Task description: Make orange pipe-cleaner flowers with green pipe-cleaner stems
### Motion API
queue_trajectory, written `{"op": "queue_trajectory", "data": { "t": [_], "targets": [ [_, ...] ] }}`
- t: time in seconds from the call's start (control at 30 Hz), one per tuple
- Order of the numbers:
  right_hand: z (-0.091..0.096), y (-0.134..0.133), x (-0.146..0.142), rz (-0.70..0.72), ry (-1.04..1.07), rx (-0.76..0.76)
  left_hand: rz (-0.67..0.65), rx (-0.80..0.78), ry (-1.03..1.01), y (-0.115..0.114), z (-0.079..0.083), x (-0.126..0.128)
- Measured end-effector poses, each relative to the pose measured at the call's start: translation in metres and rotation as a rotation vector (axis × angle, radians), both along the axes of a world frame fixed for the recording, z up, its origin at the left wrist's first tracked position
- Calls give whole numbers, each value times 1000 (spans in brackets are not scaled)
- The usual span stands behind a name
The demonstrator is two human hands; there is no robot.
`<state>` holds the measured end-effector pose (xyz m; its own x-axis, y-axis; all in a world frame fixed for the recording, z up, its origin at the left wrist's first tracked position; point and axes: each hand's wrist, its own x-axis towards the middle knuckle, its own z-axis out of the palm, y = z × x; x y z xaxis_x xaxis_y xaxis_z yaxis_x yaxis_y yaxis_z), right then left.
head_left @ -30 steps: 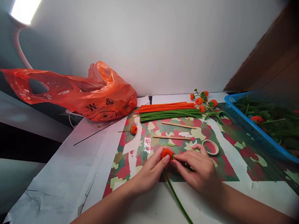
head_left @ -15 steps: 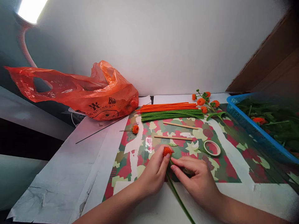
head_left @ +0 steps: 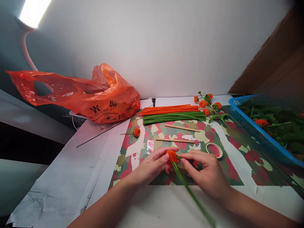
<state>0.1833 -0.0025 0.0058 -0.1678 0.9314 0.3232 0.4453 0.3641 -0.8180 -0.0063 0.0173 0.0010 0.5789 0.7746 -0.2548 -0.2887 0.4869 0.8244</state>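
Note:
Between the thumb and fingers of my left hand (head_left: 150, 164) is a fuzzy orange pompom flower (head_left: 171, 156). A long green chenille stem (head_left: 190, 189) runs from the flower down toward the lower right, its far end blurred. Close to the flower's right side, the thumb and index finger of my right hand (head_left: 207, 172) pinch a short green chenille end (head_left: 178, 156). Its other fingers curl beneath, partly hidden. Both hands are above the front part of a patterned mat (head_left: 230, 172).
Two wooden sticks (head_left: 175, 140) and a tape roll (head_left: 214, 150) lie beyond my hands. Orange (head_left: 171, 110) and green chenille stems (head_left: 174, 117) lie behind them. A loose pompom flower (head_left: 136, 132) and red plastic bag (head_left: 106, 104) are left; a finished flower spray (head_left: 215, 109) and blue basket (head_left: 266, 133) right.
The flower has turned in my left fingers, which have spread somewhat. The stem's lower end has swung to the right. My right hand has stayed pinched beside the flower, and the view has shifted slightly.

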Motion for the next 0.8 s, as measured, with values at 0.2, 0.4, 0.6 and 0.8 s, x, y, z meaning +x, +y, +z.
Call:
{"op": "queue_trajectory", "data": {
  "t": [0.2,0.4,0.6,0.8],
  "targets": [
    [-4,3,2,141,-98,200,76,-9,69,-1,-2,5],
    [-7,3,0,173,-138,251,97,3,131,-2,-5,6],
    [-9,7,1,153,-121,356,58,20,173,-4,2,8],
    [-6,12,6,167,-329,517,65,97,251,-5,1,10]
  ]
}}
